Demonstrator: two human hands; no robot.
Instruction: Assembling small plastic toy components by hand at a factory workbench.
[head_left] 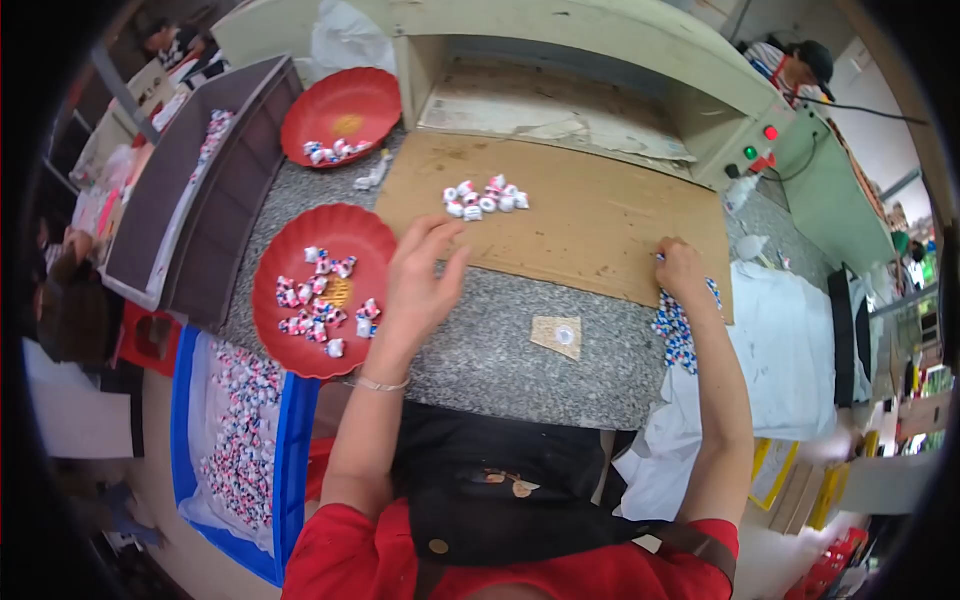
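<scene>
A small cluster of white figurines (485,199) with red and dark markings sits on the brown cardboard sheet (590,235). My left hand (428,275) hovers just below the cluster, fingers apart and holding nothing. At the cardboard's right side, my right hand (682,270) is closed in a pinch. A bit of blue shows at its fingertips, apparently one small blue-and-white piece. Beneath that wrist lies a pile of small blue-and-white pieces (675,335), partly covered by my forearm. Left of my left hand, a red fluted plate (275,340) carries several red, white and blue figurines (318,310).
Behind the cardboard stands a pale green machine (640,50) with an open slot and lit buttons. Another red plate (365,95) and a grey crate (190,210) are at the left. A blue bin (185,420) holds many figurines. A beige patch (547,345) lies on the granite top.
</scene>
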